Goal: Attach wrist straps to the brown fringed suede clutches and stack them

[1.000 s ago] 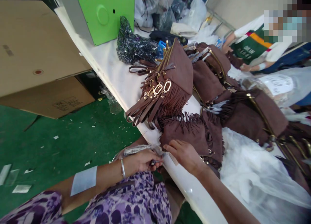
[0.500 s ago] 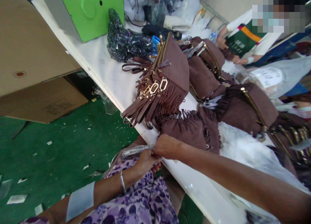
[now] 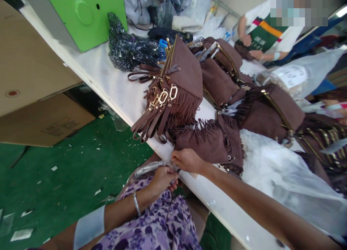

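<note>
My left hand (image 3: 162, 180), with a metal bangle at the wrist, is closed in a pinch over my lap at the table's edge. Just above it, my right hand (image 3: 187, 160) is closed in a fist. Between them both hands grip a long strip of crumpled clear plastic wrapping (image 3: 151, 167), whose loose end points left; what it contains, if anything, I cannot make out. Behind my right hand lies a brown fringed bag (image 3: 202, 143). Farther back, several brown pouches with gold zips and wrist straps (image 3: 187, 67) stand in a stack on the white table (image 3: 92, 67).
More brown bags (image 3: 273, 112) and white plastic sheeting (image 3: 268, 167) cover the right side. A green box (image 3: 86, 15) and a dark shiny plastic bundle (image 3: 132, 49) stand at the back left. Cardboard boxes (image 3: 35, 51) are beside the table. A co-worker (image 3: 267, 35) handles a brown item opposite.
My right hand has drawn slightly up and away from my left, showing more plastic between them. The whole view has shifted a little, moving the table's things left.
</note>
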Demonstrator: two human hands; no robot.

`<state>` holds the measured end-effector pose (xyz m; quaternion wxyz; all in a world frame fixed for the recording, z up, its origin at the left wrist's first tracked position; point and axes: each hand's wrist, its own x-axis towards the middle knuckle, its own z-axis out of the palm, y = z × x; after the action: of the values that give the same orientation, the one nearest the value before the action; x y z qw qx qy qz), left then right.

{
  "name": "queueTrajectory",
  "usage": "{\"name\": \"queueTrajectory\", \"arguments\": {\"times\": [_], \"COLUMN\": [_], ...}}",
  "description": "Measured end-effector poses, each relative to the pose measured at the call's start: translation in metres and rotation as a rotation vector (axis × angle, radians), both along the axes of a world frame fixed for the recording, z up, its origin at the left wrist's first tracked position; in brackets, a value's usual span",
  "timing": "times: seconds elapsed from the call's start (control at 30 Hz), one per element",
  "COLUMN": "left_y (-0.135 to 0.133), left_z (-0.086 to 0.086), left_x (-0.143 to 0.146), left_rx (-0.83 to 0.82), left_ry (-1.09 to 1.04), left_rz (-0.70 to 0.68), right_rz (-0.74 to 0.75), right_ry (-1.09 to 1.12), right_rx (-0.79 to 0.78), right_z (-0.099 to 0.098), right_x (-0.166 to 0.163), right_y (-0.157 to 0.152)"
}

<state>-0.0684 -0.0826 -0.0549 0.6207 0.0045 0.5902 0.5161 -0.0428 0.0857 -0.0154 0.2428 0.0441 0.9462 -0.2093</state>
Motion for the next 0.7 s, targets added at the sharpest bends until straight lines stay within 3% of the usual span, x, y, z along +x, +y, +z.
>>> {"name": "queueTrajectory", "arguments": {"times": [0.17,0.27,0.37,0.43,0.53,0.7], "left_y": [-0.001,-0.002,-0.002,-0.002,-0.005,-0.012], "left_z": [-0.003,-0.007,-0.009,-0.010,-0.010,-0.006], "left_x": [0.004,0.007,0.008,0.008,0.006,0.004], "left_rx": [0.011,0.039,0.062,0.063,0.081,0.073], "left_ry": [0.024,0.050,0.084,0.090,0.074,0.057], "left_rz": [-0.011,-0.021,-0.037,-0.055,-0.065,-0.101], "right_rz": [-0.159,-0.411,-0.707,-0.861,-1.047,-1.231], "right_ry": [0.066,0.236,0.354,0.302,0.223,0.239], "right_rx": [-0.147,-0.257,-0.215,-0.255,-0.466,-0.671], "right_z": [-0.007,0.002,0.004,-0.005,-0.027,-0.046], "right_x": [0.007,0.025,0.059,0.085,0.110,0.101], "right_y": [0.010,0.008,-0.009,-0.026,-0.048,-0.057]}}
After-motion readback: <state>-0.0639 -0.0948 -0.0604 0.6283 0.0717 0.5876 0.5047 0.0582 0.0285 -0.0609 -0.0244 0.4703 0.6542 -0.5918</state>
